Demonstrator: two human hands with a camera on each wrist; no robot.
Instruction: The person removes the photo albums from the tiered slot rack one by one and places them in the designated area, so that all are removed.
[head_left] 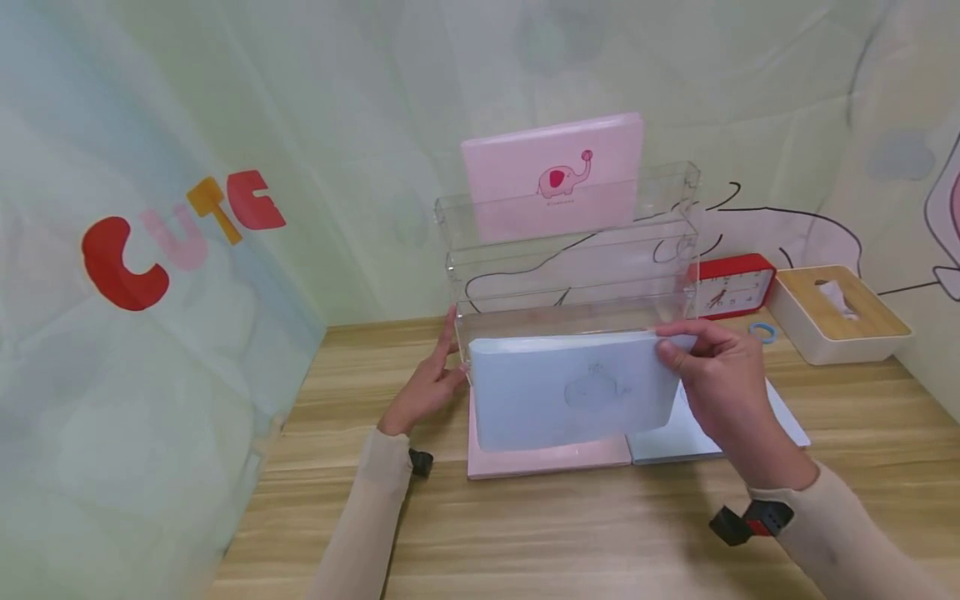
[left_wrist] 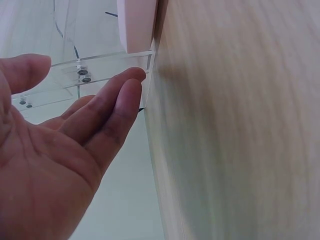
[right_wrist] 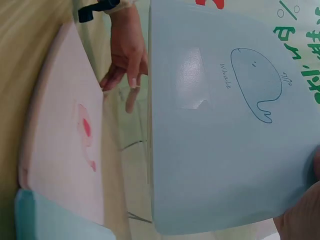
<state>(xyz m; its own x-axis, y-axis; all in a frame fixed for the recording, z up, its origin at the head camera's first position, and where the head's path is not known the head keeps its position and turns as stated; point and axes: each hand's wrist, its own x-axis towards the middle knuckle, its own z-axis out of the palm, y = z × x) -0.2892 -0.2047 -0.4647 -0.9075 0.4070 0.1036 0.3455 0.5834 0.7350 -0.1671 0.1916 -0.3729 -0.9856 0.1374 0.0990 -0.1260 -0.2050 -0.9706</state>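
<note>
My right hand (head_left: 723, 375) pinches the upper right corner of a light blue notebook (head_left: 540, 408), held up in front of a clear tiered rack (head_left: 555, 317). In the right wrist view, the notebook's cover (right_wrist: 200, 165) shows a whale drawing and a clear sticker-like patch. My left hand (head_left: 427, 387) is at the rack's lower left side, fingers extended and thumb apart; contact is not certain from the left wrist view. A pink elephant notebook (head_left: 510, 179) stands in the rack's top tier. Under the raised notebook, a pink notebook (head_left: 555, 460) and another light blue notebook (head_left: 690, 437) lie side by side.
Right of the rack stand a red alarm clock (head_left: 738, 292) and a tissue box (head_left: 836, 346) with a wooden lid. A small blue ring (head_left: 763, 332) lies between them and my right hand. A printed cloth (head_left: 360, 167) hangs behind the wooden table (head_left: 525, 533).
</note>
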